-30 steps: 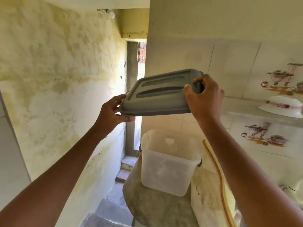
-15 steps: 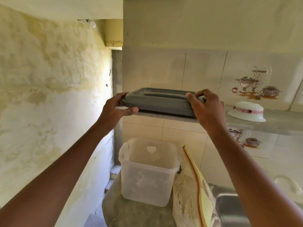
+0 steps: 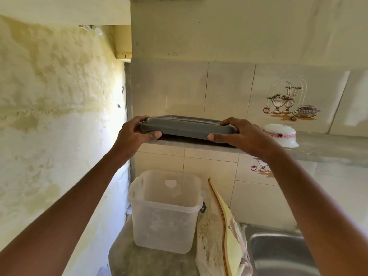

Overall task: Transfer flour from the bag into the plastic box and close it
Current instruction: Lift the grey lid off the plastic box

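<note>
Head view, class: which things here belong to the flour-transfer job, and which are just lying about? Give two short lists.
Job:
- grey rectangular plastic lid, held on the shelf by the left hand and right hand
- clear square plastic box, open
- yellowish flour bag

Lying about:
- white upturned bowl with pink band
- steel sink

Grey lid [image 3: 189, 129] level at shelf edge, gripped at both ends in my hands. Translucent plastic box [image 3: 166, 212] open, upright on counter below; flour bag [image 3: 221, 236] touching its right side.
</note>
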Tool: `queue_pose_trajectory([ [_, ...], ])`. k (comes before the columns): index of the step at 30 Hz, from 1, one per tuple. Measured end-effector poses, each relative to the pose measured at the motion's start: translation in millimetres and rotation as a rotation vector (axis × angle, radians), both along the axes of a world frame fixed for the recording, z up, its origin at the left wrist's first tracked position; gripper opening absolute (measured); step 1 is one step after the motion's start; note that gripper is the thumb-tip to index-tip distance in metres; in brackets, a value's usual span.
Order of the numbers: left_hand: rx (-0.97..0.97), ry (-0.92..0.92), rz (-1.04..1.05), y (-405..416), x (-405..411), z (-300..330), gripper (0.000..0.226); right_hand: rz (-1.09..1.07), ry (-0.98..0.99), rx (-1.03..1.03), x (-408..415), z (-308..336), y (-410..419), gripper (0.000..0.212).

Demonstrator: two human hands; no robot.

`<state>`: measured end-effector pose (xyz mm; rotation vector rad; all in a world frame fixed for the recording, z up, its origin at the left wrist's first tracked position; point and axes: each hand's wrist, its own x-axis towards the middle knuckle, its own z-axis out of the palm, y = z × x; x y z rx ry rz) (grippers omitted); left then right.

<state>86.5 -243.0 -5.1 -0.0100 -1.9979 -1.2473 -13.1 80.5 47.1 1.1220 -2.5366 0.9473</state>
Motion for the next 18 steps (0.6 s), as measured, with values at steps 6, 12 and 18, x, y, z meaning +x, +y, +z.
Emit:
queue_pose_trajectory([
  [6,-0.02,-0.018,0.044,0.3,0.4,-1.8,0.077,0.046,-0.024,0.137,-5.7,2.7,-1.1,0.089],
  [12,-0.034,-0.027,0.084,3.1,-1.0,-2.0,0.059,0.01,0.006,0.123,-17.4,-1.0,-2.8,0.062],
  [18,-0.1,-0.056,0.215,14.8,-3.0,4.6,0.036,-0.106,0.076,0.089,-26.4,-12.7,-9.9,0.055],
])
